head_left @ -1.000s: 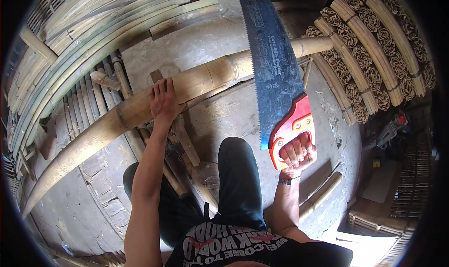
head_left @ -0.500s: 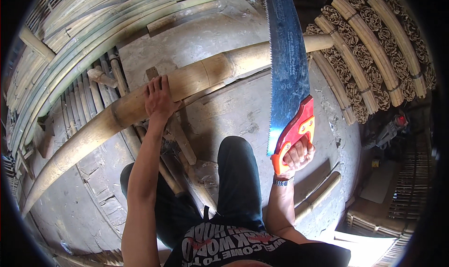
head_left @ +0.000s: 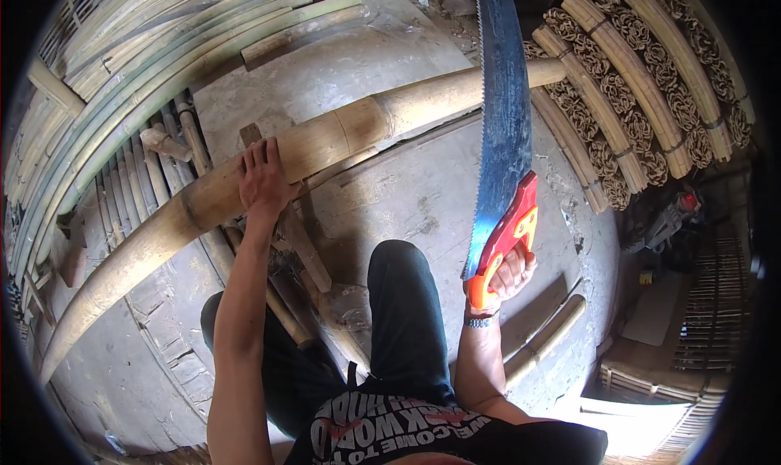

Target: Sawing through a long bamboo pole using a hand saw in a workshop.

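Observation:
A thick tan bamboo pole (head_left: 333,135) runs across the view from the lower left to the upper right. My left hand (head_left: 264,180) grips it left of the middle, its fingers laid over the top. Under the pole, beside that hand, a wooden support (head_left: 305,249) shows in part. In my right hand (head_left: 508,278) is a handsaw (head_left: 506,107), held upright by its red and orange handle. The toothed edge of its blue-grey blade faces left. The blade hides part of the pole's right half; its tip runs out of view at the top.
Long split bamboo strips (head_left: 171,99) lie stacked at the upper left. Bundled sticks (head_left: 622,50) and coiled ties (head_left: 561,26) fill the upper right. A short bamboo piece (head_left: 549,339) lies on the concrete floor (head_left: 423,196) by my right forearm. My knee (head_left: 399,261) is below the pole.
The whole scene has shifted slightly left in view. My right hand is a little lower, and the saw leans slightly more to the right. My left hand keeps its place on the pole.

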Tool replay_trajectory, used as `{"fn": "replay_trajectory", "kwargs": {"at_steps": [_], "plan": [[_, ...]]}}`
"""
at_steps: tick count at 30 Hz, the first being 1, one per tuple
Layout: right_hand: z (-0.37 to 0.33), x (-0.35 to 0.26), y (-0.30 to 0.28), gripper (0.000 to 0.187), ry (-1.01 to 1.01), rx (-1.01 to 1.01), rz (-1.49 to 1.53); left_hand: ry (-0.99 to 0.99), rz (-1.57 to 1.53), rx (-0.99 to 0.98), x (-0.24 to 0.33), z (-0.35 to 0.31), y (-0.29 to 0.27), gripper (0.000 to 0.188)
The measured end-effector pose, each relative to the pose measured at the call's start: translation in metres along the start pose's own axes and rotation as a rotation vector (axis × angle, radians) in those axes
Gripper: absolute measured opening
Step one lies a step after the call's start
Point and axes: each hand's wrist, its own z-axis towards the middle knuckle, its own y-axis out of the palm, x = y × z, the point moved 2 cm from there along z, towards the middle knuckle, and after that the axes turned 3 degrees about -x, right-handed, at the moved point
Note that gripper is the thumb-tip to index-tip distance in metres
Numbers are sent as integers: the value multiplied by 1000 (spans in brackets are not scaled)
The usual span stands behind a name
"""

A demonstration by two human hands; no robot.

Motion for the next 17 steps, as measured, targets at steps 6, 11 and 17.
{"fn": "replay_trajectory", "kwargs": {"at_steps": [6,11,17], "plan": [[-1,2,2,26,6,-2,-29,1,3,-15,3,2,1,103],[0,-5,5,25,-2,1,-45,-8,-21,-28,14,8,5,104],[8,13,-31,26,219,92,54,-173,149,-147,-56,-21,-30,99]]}}
